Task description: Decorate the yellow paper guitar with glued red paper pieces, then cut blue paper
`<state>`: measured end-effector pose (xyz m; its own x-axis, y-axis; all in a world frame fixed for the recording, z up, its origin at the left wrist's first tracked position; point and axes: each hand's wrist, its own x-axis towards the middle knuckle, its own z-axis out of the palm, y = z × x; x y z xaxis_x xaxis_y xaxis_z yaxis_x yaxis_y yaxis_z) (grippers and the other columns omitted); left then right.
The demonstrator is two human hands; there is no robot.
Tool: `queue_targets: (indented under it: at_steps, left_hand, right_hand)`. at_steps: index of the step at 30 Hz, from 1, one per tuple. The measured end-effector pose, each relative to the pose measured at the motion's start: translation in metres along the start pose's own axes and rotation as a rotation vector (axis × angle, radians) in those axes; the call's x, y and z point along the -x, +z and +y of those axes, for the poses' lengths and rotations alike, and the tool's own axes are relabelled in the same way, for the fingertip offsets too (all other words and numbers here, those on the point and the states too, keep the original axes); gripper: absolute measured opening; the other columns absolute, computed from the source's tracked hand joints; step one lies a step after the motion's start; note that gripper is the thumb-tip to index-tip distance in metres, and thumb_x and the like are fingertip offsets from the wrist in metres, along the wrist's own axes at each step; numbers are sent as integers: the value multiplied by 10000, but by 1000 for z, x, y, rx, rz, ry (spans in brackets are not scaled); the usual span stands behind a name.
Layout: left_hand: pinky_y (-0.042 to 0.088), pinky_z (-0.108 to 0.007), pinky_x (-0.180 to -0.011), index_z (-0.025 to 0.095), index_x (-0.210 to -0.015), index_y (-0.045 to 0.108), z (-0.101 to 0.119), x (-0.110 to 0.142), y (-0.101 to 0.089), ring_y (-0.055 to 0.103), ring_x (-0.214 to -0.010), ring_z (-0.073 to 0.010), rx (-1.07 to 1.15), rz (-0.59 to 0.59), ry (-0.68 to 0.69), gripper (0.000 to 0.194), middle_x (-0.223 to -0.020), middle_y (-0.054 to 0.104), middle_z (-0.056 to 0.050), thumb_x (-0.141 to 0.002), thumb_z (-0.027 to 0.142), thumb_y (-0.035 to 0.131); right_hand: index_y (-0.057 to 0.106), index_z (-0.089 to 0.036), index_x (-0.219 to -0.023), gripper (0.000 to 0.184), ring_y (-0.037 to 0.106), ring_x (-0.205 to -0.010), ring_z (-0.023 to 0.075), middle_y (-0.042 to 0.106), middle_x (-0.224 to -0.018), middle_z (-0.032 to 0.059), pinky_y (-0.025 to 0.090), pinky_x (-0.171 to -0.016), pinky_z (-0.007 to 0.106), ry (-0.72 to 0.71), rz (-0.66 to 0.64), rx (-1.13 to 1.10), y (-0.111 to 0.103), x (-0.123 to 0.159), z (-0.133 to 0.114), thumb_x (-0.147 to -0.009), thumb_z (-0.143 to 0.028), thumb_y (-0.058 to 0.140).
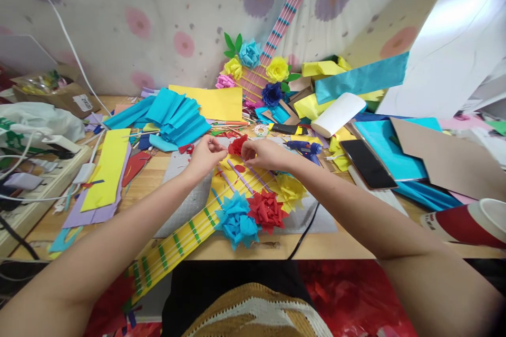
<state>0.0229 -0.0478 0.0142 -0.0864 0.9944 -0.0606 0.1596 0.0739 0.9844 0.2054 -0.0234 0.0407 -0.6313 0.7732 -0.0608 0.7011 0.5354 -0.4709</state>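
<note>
A small red paper flower (238, 145) sits between my hands, above the body of a yellow paper guitar (183, 241). My right hand (263, 154) is closed in a pinch at the flower's right side. To the left, my left hand (208, 154) has its thumb and fingers pinched together; what they hold, if anything, is too small to make out. Lower on the guitar sit a blue paper flower (237, 221), a larger red paper flower (268, 211) and a yellow paper flower (291, 192). Purple strips (245, 181) lie across its body.
A blue glue gun (306, 147) rests beyond my right wrist, near a black phone (363, 163). Folded blue paper (177, 118) and yellow sheets (106, 168) lie left. A paper cup (466, 224) stands at the right edge. A pink paper guitar (272, 42) leans behind.
</note>
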Motion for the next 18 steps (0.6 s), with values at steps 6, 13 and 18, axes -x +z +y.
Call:
queue_targets:
  at_steps: [6, 13, 18]
  left_hand:
    - [396, -179, -472, 193, -748, 392, -2, 6, 3, 528, -536, -66, 126, -143, -4, 366, -704, 607, 42, -551, 264, 692]
    - [411, -170, -448, 183, -745, 421, 4, 6, 7, 560, -564, -86, 65, -140, -10, 335, -700, 611, 21, -557, 227, 695]
    - [452, -198, -449, 161, -747, 497, 16, 11, 11, 610, -566, -118, 19, -153, -171, 202, -735, 647, -33, -639, 249, 643]
  right_hand:
    - [557, -159, -924, 271, 596, -802, 137, 652, -904, 44, 445, -683, 248, 0, 63, -299, -7, 0, -6, -685, -225, 666]
    - [530, -151, -868, 216, 580, -673, 115, 619, -743, 6, 439, -606, 228, 36, 154, -459, 3, -6, -2, -672, -146, 621]
    - [522, -157, -979, 286, 586, -727, 156, 648, -787, 29, 407, -637, 249, 11, 281, -89, 3, 0, -8, -697, -120, 545]
